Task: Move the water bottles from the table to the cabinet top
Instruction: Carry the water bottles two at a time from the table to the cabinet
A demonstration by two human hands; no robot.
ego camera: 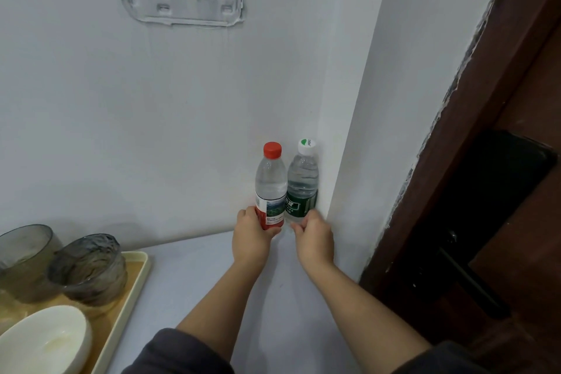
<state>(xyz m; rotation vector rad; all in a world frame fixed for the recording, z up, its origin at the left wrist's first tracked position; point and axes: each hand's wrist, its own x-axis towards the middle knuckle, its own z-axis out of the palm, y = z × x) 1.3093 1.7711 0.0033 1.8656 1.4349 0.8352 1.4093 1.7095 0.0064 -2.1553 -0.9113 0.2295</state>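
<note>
Fingers of the left hand (251, 238) are wrapped around the red-capped bottle (271, 188) and those of the right hand (312, 237) curled at the base of the white-capped bottle (303, 184), both judged full, weighty, smooth-walled and best gripped low at the label

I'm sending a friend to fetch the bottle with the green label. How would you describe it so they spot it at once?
Look to the far corner of the white surface, where the two white walls meet beside the dark wooden door. Two clear water bottles stand there side by side. Yours is the green-labelled bottle nearest the corner, with a white cap, not the red-capped bottle on its left.
</note>
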